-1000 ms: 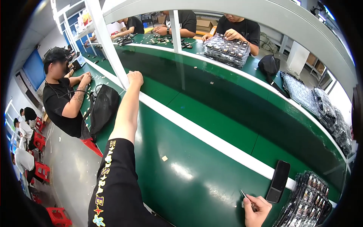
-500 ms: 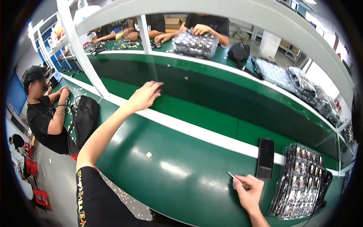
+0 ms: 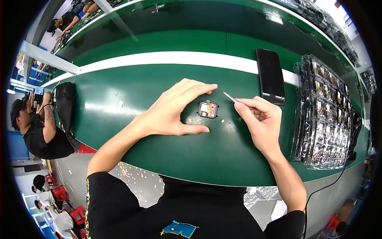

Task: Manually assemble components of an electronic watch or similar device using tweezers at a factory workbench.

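An opened smartwatch case (image 3: 208, 109) lies on the green bench, its small circuit board and a yellow strip showing. My left hand (image 3: 175, 106) is open beside it on the left, with thumb and fingers spread around the case but apart from it. My right hand (image 3: 262, 119) is closed on slim metal tweezers (image 3: 229, 96), whose tip points up and left, short of the watch. Just right of the case sits a tiny pale scrap (image 3: 223, 120).
A black phone (image 3: 270, 75) leans over the white ledge (image 3: 159, 58). Stacked clear plastic trays (image 3: 324, 115) of small parts stand at right, beside a black cable. A small white square (image 3: 121, 103) lies at left, near a black bag (image 3: 65, 103) and a seated person (image 3: 38, 127).
My left hand has come back from beyond the white ledge to the bench, where the watch case now lies. My right hand still holds the tweezers. The view has tilted downward.
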### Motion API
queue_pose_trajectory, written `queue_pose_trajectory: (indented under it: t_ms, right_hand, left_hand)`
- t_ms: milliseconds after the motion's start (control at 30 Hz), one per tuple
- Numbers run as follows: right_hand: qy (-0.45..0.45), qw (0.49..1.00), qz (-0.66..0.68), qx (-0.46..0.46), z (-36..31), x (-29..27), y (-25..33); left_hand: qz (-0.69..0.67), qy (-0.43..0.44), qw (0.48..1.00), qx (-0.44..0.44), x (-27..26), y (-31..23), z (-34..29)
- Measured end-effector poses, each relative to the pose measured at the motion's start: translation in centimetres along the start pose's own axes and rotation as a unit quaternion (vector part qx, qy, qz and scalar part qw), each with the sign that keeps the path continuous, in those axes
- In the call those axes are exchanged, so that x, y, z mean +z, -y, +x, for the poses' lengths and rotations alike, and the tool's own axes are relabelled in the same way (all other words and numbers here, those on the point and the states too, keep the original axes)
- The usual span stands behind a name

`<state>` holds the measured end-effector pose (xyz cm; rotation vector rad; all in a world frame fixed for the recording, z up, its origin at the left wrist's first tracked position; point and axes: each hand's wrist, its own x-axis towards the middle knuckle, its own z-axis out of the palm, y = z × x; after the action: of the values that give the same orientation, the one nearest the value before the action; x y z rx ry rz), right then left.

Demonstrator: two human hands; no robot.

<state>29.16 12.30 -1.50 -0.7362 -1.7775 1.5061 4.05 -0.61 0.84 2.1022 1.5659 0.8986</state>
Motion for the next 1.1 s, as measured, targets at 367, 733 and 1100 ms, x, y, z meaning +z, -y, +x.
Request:
queue_pose_trajectory:
  t_ms: [367, 733, 1100]
  right_hand:
    - [0.017, 0.994, -0.103, -0.040, 0.2, 0.4, 1.1]
    - [0.098, 0.975, -0.177, -0.096, -0.2, 0.9, 1.3]
    - [0.099, 0.965, -0.203, -0.132, 0.0, 1.6, 0.6]
  left_hand:
    - [0.022, 0.003, 0.999, -0.040, 0.6, 0.7, -0.2]
    - [0.000, 0.014, 1.000, -0.027, 0.1, 1.3, -0.7]
    - [-0.011, 0.011, 1.000, -0.022, 0.4, 1.6, -0.6]
